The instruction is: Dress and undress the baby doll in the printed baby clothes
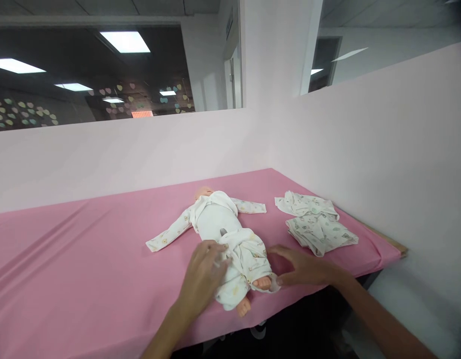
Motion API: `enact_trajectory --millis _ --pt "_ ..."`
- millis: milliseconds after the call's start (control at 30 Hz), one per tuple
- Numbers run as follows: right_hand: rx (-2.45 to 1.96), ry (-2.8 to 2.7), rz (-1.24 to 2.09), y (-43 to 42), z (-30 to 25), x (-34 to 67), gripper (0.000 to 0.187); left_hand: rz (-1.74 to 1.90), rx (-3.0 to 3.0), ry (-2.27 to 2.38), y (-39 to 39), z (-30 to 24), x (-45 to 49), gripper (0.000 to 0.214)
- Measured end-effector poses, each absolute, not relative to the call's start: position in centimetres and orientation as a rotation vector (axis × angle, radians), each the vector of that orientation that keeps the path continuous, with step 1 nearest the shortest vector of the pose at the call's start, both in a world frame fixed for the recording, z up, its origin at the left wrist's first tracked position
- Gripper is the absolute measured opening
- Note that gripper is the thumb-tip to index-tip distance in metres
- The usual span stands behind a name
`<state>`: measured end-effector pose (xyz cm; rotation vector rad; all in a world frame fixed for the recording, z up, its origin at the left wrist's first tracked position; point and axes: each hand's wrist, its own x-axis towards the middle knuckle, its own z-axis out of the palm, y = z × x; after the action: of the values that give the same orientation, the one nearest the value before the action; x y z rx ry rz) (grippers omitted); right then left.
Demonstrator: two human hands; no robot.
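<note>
A baby doll [218, 222] lies on its back on the pink-covered table, its head toward the wall. It wears a white printed long-sleeved top [173, 233], pushed up over the chest, and white printed pants [252, 252]. Both feet [243, 306] show at the pant cuffs. My left hand [203, 274] rests at the pants on the left side, fingers bent, apart and slightly blurred. Beside the other pant leg is my right hand [303, 267], thumb and fingers apart, the thumb tip close to the cuff; whether it touches the cloth I cannot tell.
Two folded white printed garments [322, 234] lie on the pink table cover [103, 264] at the right. White walls [383, 149] with windows stand behind and on the right. The table's front edge runs just below the doll's feet.
</note>
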<state>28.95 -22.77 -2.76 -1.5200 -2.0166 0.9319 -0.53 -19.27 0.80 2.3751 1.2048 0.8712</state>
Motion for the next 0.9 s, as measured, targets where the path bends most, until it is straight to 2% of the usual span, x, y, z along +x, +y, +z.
enact_trajectory --millis 67,233,400,567,667,800,900 --pt "-1.542 -1.871 1.064 -22.1 -1.5 29.7 0.065 0.905 2.144 1.324 -17.8 0.6 -2.2 0.024" --pt "-1.335 -1.580 1.140 -17.8 -0.9 27.6 0.042 0.692 1.712 1.156 -15.9 -0.8 -4.9 0.032" --pt "-1.059 -1.692 1.353 -15.1 -1.9 25.3 0.039 0.664 1.724 1.010 -16.5 -1.7 -5.2 0.015" --pt "-1.094 -1.693 1.398 -15.3 -1.9 25.1 0.032 0.636 1.750 0.996 -16.6 -1.7 -4.9 0.016" --pt "-1.038 -1.771 1.439 -15.9 -1.5 25.3 0.033 0.625 1.729 0.923 -17.0 -1.2 -4.9 0.016" --pt "-1.043 -1.834 1.459 -16.9 -0.9 25.8 0.037 0.602 1.733 0.891 -18.0 -0.9 -4.8 0.028" --pt "-1.070 -1.886 1.466 -17.9 0.0 25.7 0.044 0.617 1.776 0.971 -18.5 -1.3 -4.3 0.023"
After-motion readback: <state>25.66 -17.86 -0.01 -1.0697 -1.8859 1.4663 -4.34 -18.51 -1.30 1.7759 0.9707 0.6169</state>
